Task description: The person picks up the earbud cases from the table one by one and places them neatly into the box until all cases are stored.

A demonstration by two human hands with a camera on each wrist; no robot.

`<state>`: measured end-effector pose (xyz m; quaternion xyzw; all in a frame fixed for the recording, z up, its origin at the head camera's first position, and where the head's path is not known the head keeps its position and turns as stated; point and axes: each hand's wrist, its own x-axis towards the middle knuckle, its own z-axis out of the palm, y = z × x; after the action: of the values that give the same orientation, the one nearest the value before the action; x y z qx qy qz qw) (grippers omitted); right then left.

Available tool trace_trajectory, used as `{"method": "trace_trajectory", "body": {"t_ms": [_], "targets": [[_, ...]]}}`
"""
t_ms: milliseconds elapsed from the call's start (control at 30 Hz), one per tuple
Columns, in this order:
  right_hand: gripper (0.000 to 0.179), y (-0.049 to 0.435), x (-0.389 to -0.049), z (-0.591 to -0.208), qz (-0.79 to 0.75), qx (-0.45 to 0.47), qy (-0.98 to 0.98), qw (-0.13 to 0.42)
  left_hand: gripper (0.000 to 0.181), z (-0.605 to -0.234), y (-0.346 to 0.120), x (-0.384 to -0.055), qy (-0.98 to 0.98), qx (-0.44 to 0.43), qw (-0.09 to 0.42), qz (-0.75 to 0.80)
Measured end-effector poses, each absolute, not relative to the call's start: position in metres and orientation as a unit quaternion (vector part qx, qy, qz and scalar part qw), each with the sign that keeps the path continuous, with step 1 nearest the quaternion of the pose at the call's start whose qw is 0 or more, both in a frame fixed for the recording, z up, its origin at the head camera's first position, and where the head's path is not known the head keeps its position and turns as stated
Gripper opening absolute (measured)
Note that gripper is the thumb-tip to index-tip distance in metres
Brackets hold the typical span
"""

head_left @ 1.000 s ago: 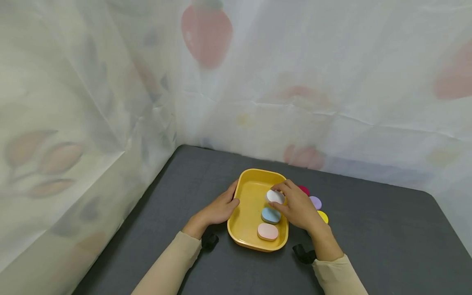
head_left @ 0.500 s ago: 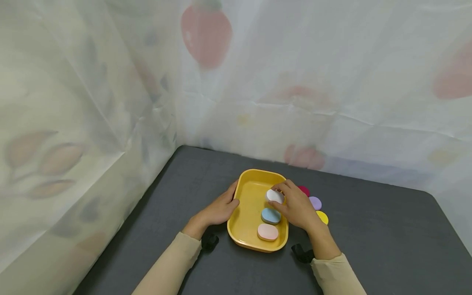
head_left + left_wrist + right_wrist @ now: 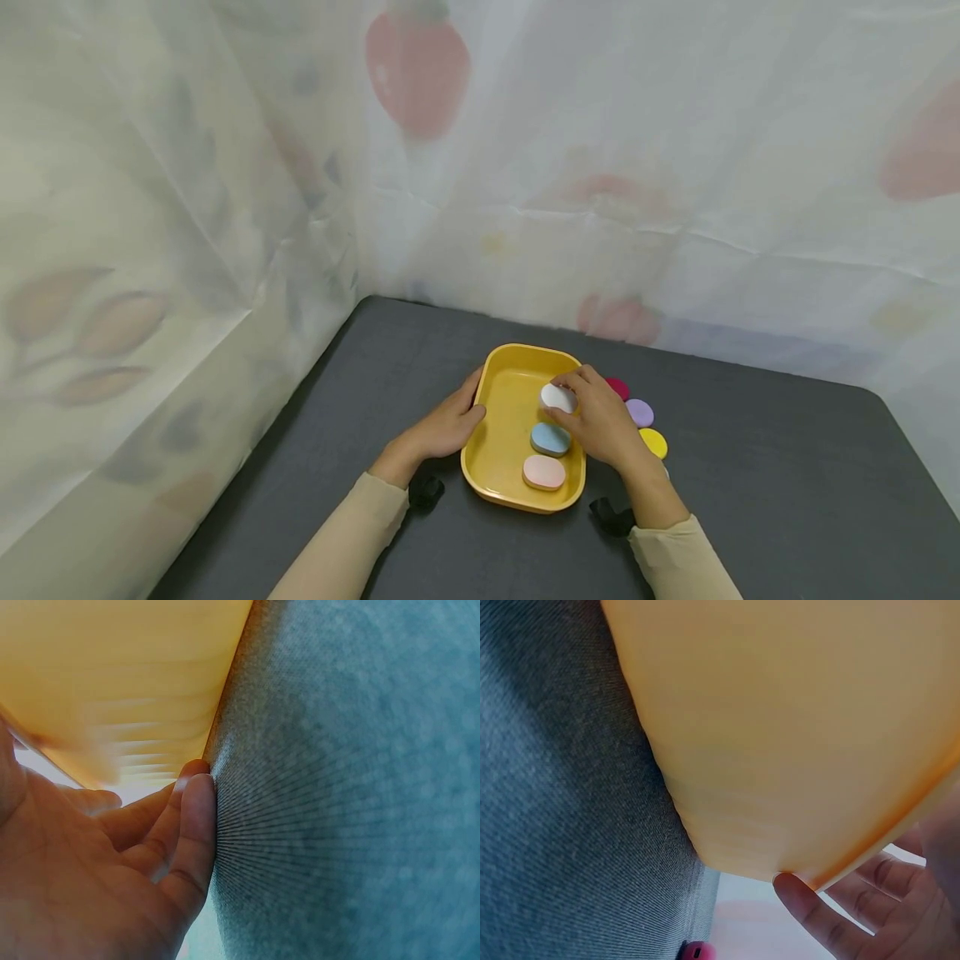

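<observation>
A yellow tray (image 3: 495, 475) lies on the dark table in the head view. My left hand (image 3: 447, 423) grips its left rim, thumb over the edge and fingers along the outside wall. In the left wrist view those fingertips (image 3: 198, 806) reach down to where the tray meets the cloth. Inside the tray, at its right side, my right hand (image 3: 606, 421) pinches a white rounded piece (image 3: 557, 397) between thumb and fingers. Below that piece sit a blue oval piece (image 3: 550, 439) and a pink oval piece (image 3: 543, 472). The right wrist view shows mostly the tray's outer wall (image 3: 765, 750).
Right of the tray, partly behind my right hand, crimson (image 3: 618, 387), purple (image 3: 640, 412) and yellow (image 3: 655, 442) round pieces lie on the table (image 3: 765, 483). A pale edge shows beside my right wrist. Printed white curtains (image 3: 675, 125) stand behind and at the left.
My right forearm has shifted slightly left, uncovering a little more beside the wrist. Both hands keep their hold, and the tray and pieces look unmoved.
</observation>
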<state>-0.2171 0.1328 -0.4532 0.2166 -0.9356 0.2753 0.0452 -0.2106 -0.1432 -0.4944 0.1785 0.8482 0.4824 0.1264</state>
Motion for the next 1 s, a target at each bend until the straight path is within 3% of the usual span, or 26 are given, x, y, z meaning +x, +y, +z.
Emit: {"method": "trace_trajectory", "body": {"t_ms": [1000], "targets": [[0.047,0.1320,-0.2205,-0.4576,0.221,0.220,-0.949,0.039,0.068,-0.4936,-0.1414,-0.2099,0.850,0.172,0.129,0.481]]}}
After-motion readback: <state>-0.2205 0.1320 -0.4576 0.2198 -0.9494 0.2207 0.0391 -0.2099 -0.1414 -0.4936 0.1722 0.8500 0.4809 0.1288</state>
